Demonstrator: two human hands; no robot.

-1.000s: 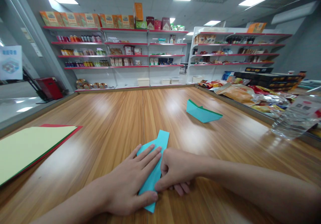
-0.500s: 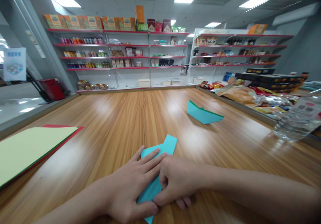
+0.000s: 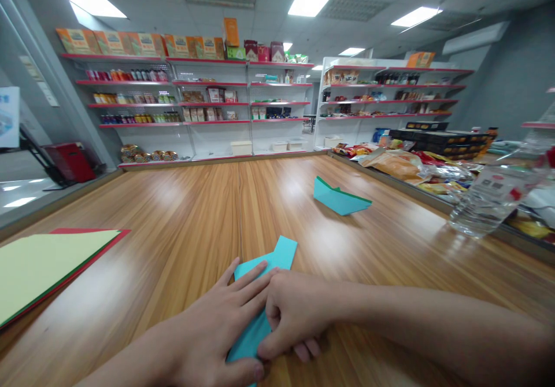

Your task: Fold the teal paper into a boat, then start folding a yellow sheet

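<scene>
A folded sheet of light blue paper (image 3: 251,329) lies flat on the wooden table in front of me, with a narrow tab sticking out at its far end. My left hand (image 3: 221,323) rests flat on the sheet, fingers spread. Curled into a loose fist, my right hand (image 3: 295,312) presses at the paper's right edge, its thumb tip close to my left thumb. Both hands cover much of the paper, and its near end is partly hidden. Farther off, a folded paper boat (image 3: 341,197), blue with a green rim, stands on the table.
At the left lies a stack of coloured paper (image 3: 52,260), pale yellow on top, with green and red below. A clear plastic bottle (image 3: 481,202) is at the right. Beyond the table's right edge are packaged snacks (image 3: 403,164) and black boxes (image 3: 446,141). Stocked shelves (image 3: 208,103) line the back.
The whole view has shifted slightly, so the table and things on it appear farther left. Both hands keep nearly the same pose on the folded paper.
</scene>
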